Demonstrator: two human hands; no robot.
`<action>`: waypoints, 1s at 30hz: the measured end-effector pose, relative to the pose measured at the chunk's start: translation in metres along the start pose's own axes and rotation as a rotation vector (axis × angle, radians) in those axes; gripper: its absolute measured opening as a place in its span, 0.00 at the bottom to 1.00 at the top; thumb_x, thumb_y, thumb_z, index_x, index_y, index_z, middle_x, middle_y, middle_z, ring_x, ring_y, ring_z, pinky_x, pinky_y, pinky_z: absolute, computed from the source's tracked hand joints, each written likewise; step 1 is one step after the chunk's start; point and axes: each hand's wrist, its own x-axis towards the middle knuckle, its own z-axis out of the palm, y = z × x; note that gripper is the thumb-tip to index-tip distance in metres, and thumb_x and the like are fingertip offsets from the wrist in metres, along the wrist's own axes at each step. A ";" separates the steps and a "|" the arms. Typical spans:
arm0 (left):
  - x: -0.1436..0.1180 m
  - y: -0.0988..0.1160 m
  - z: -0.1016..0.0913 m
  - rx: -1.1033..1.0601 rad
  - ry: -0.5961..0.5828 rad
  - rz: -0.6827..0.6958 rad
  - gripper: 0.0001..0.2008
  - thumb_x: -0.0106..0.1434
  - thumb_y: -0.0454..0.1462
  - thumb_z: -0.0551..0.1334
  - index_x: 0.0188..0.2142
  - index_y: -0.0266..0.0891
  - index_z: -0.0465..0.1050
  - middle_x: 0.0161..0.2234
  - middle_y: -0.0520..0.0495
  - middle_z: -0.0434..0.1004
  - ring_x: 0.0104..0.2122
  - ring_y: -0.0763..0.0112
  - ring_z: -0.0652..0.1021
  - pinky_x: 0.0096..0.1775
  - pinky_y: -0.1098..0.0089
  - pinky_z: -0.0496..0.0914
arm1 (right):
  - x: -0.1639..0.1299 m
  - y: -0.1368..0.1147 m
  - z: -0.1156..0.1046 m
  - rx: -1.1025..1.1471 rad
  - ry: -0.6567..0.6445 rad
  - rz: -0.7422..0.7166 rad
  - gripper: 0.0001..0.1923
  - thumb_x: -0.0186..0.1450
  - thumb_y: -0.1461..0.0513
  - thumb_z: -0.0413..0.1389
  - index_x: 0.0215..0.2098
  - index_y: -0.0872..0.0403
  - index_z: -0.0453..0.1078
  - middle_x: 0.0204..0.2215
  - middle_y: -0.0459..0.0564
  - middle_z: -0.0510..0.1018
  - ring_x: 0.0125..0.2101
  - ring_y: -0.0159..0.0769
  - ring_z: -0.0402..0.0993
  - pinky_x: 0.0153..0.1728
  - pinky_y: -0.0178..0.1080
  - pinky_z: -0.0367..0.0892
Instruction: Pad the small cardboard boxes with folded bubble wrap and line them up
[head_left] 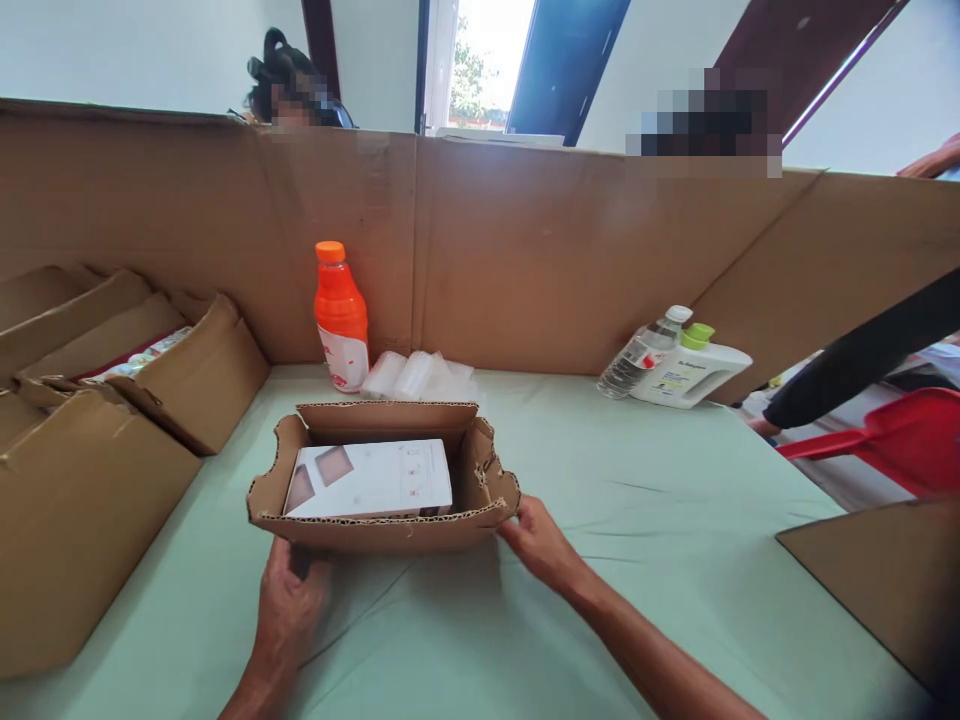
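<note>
One head-worn view, close above the desk (615,460), forward and downward toward the cardboard partition (525,260) beyond

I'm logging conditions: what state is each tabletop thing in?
Small cardboard box: open, gripped by the right hand
White carton: lying inside it
Orange bottle: upright, capped
Clear bottle: capped, tilted
White jug: capped
Clear plastic: rolled
Cardboard boxes at left: open
Green cloth: creased

One central carton (390,538), one white box (371,480), three bottles (342,308) — and apparently two plastic rolls (412,376)
</note>
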 end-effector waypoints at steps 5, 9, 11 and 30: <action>0.001 -0.008 0.004 -0.015 -0.001 0.021 0.29 0.49 0.41 0.64 0.52 0.37 0.69 0.46 0.41 0.78 0.47 0.55 0.78 0.50 0.60 0.72 | 0.118 -0.022 -0.039 -0.248 0.221 -0.062 0.13 0.61 0.61 0.56 0.42 0.54 0.79 0.43 0.52 0.83 0.46 0.42 0.78 0.51 0.45 0.71; 0.001 -0.018 0.006 -0.026 -0.004 0.014 0.31 0.49 0.41 0.64 0.54 0.37 0.68 0.49 0.38 0.77 0.51 0.51 0.77 0.53 0.56 0.72 | 0.219 -0.030 -0.031 -0.274 0.253 -0.044 0.19 0.58 0.62 0.61 0.48 0.58 0.77 0.49 0.59 0.80 0.51 0.46 0.75 0.57 0.49 0.66; 0.001 -0.021 0.005 -0.017 -0.007 0.018 0.31 0.50 0.42 0.64 0.54 0.36 0.68 0.48 0.38 0.78 0.50 0.50 0.78 0.54 0.55 0.72 | 0.251 -0.027 -0.014 -0.268 0.257 -0.019 0.21 0.55 0.60 0.64 0.47 0.58 0.77 0.48 0.59 0.80 0.51 0.49 0.75 0.56 0.51 0.65; 0.000 -0.007 -0.001 0.060 -0.011 0.051 0.27 0.49 0.44 0.65 0.48 0.39 0.67 0.43 0.43 0.76 0.44 0.56 0.77 0.48 0.59 0.71 | -0.014 0.055 -0.132 0.018 0.660 0.167 0.17 0.46 0.56 0.62 0.35 0.52 0.76 0.42 0.54 0.82 0.48 0.48 0.75 0.54 0.53 0.65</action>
